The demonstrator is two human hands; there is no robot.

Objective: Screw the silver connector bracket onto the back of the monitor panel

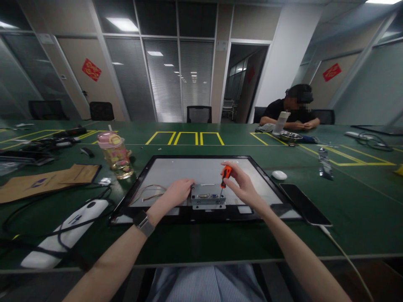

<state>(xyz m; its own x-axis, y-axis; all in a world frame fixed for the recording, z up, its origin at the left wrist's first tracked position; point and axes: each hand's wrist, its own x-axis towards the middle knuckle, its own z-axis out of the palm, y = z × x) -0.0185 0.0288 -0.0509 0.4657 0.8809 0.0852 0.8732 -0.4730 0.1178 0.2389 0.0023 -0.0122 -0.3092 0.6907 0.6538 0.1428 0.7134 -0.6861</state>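
A flat panel (189,170) with a black frame lies on the green table. Near its front edge sits a metal bracket (201,201) with connector ports. My right hand (241,182) is closed on an orange and black screwdriver (226,175), whose tip points down at the right part of the bracket. At the bracket's left end is my left hand (179,192), its fingers closed on that end. Thin wires (147,191) lie on the panel to the left.
Left of the panel stand a drink cup (113,151), a paper bag (50,180) and a white power strip (67,235) with black cables. A white mouse (279,175) and a phone (305,203) lie to the right. Across the green table (195,247) sits another person (292,109).
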